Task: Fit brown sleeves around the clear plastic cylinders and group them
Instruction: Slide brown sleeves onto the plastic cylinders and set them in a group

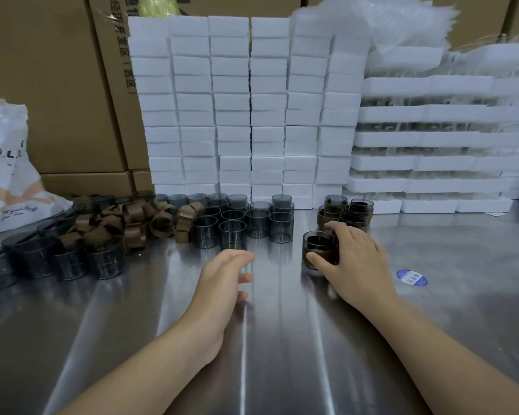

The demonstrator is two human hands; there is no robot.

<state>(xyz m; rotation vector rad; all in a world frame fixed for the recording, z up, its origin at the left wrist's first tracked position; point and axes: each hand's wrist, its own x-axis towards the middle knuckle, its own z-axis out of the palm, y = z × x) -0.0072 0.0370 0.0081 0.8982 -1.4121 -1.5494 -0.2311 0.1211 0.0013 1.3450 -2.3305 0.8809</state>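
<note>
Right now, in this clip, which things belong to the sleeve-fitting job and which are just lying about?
Part of the job: sleeved cylinder gripped by the right hand; empty left hand; bare cylinders; loose brown sleeves; finished sleeved group.

Lying about: foam blocks; cardboard boxes; white bag; blue sticker.

A packing warehouse: stacked cardboard cartons and foam blocks.
</note>
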